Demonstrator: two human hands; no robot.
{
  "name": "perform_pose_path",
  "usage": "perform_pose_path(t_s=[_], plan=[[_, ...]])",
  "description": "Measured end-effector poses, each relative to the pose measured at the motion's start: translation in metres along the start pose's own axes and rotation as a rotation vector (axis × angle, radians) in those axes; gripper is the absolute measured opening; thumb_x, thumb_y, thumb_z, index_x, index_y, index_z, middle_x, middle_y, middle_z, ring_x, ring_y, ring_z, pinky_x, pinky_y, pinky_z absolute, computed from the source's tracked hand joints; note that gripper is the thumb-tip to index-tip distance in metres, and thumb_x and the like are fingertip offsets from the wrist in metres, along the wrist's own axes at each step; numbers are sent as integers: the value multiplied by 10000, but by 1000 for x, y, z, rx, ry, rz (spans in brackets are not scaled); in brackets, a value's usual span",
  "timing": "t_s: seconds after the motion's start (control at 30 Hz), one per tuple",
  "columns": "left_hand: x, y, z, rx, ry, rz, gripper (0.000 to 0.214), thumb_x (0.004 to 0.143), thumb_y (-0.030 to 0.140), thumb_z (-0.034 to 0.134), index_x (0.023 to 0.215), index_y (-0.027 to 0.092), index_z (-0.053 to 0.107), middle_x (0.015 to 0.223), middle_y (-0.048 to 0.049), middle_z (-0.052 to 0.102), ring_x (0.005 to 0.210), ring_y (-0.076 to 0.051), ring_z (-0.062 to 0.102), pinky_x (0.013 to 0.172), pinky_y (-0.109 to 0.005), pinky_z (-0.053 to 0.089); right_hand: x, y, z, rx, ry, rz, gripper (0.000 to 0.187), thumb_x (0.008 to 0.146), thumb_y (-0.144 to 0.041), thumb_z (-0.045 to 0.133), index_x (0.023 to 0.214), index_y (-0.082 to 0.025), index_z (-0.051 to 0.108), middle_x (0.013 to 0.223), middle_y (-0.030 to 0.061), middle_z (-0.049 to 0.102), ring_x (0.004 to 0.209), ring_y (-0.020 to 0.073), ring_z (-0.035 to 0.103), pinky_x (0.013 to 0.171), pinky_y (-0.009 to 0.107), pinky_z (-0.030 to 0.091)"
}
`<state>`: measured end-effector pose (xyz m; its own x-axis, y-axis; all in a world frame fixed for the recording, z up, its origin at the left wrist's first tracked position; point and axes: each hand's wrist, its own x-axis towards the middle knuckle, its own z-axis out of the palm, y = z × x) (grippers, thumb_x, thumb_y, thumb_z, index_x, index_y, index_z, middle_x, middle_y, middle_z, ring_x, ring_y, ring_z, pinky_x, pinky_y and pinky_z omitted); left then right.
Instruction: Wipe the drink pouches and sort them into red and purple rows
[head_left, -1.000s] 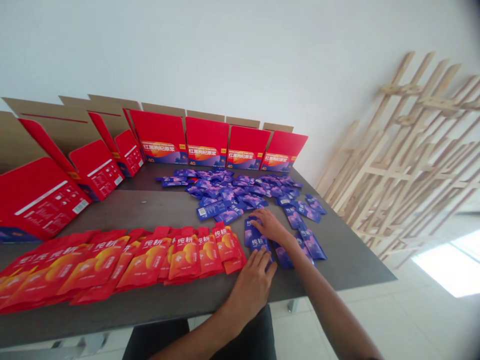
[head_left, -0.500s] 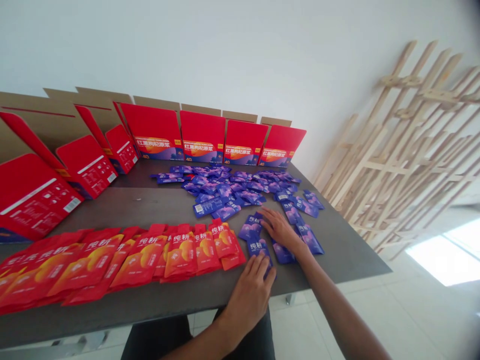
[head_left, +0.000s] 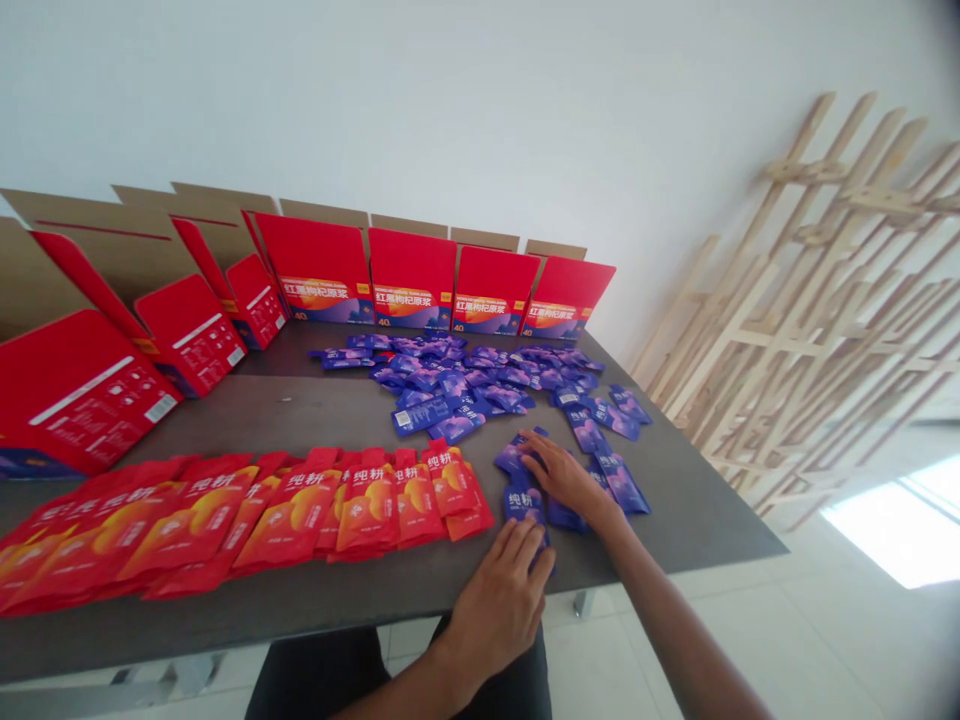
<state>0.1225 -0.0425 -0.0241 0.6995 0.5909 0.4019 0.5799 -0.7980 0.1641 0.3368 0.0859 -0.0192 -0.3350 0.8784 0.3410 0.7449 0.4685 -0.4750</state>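
My left hand (head_left: 502, 595) lies flat at the table's front edge, fingers resting on a blue sachet (head_left: 523, 500). My right hand (head_left: 564, 473) lies open on a few blue sachets just right of it, fingertips touching another blue sachet (head_left: 514, 452). A heap of blue sachets (head_left: 480, 382) spreads over the far middle of the dark table (head_left: 315, 415). A row of overlapping red sachets (head_left: 247, 520) runs along the front, ending just left of my left hand.
Open red cartons (head_left: 412, 280) stand in a line along the back and left of the table, brown flaps up, against a white wall. Wooden lattice frames (head_left: 817, 290) lean against the wall on the right. The floor is pale tile.
My right hand has drawn a blue sachet nearer, toward the front of the table. My left hand stays on its sachet. The view shifted slightly.
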Motion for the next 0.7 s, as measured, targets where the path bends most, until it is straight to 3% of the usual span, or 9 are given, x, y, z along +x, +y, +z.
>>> perform_pose_path(t_s=[0.17, 0.4, 0.57, 0.7], plan=[[-1, -1, 2, 7, -6, -19, 386, 1051, 333, 495, 1384, 178, 611, 1511, -119, 619, 1469, -259, 513, 1267, -390, 331, -15, 24, -14, 1, 40, 14, 456, 1069, -385, 509, 1489, -221, 572, 1305, 125, 741, 1385, 303, 610, 1198, 564, 471], [-1, 0, 4, 33, 15, -54, 425, 1074, 353, 451, 1431, 165, 588, 1561, -143, 576, 1498, -270, 487, 1271, -406, 321, -27, 36, -33, 56, -1, 14, 457, 1047, -354, 527, 1478, -216, 586, 1297, 127, 748, 1329, 280, 660, 1186, 512, 488], [1, 0, 5, 74, -18, -51, 447, 1072, 330, 454, 1457, 137, 574, 1585, -178, 548, 1520, -312, 462, 1261, -445, 325, -31, 36, -50, 122, -75, -32, 280, 1025, -343, 530, 1190, -208, 712, 1439, 141, 675, 1442, 287, 561, 1188, 512, 478], [1, 1, 4, 71, -25, -76, 447, 1066, 299, 465, 1473, 146, 564, 1595, -165, 542, 1529, -305, 450, 1264, -437, 311, -32, 36, -58, 200, -128, -38, 237, 1019, -385, 554, 1060, -210, 709, 1383, 161, 708, 1446, 311, 554, 1166, 536, 491]])
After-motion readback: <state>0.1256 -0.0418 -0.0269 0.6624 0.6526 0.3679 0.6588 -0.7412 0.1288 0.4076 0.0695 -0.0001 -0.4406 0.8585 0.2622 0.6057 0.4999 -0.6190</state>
